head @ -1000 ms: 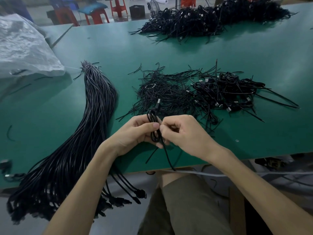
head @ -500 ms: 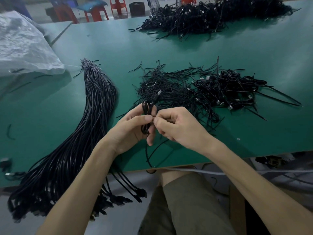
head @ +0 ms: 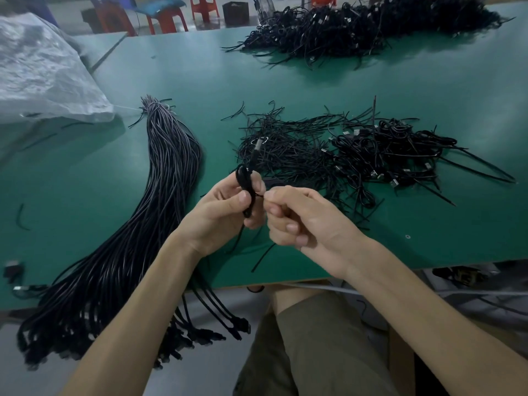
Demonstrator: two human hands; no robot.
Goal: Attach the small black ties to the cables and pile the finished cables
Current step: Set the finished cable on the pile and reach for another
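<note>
I have the left hand [head: 225, 207] above the near edge of the green tabletop [head: 200, 81], a little left of the middle; its thumb and fingers are curled round a folded cable [head: 247, 190], which stands roughly upright in the grip, its loop poking out above the fingers and its silver plug [head: 257, 144] slanting up beyond them; the right hand [head: 303, 221] sits just beside it, nearly touching, with all fingers curled in and the thumb and forefinger pinching a thin black tie [head: 259, 194] at the cable's waist; I cannot tell whether the tie goes all the way round the cable; a loose black strand hangs below the hands toward the near edge; behind the hands, around the middle of the tabletop, lies a flat heap of loose ties [head: 285, 150], and touching its right side is a pile of finished cables [head: 394, 150], coiled, with silver plugs showing and long ends trailing toward the right edge; a larger mound of black cables [head: 357, 27] lies along the far edge on the right; on the left half a thick bundle of long cables [head: 160, 195] runs from mid-tabletop down over the near edge, its plugs hanging off; a crumpled white plastic bag [head: 43, 72] covers the far left corner; red stools [head: 168, 21] stand beyond the far edge.
</note>
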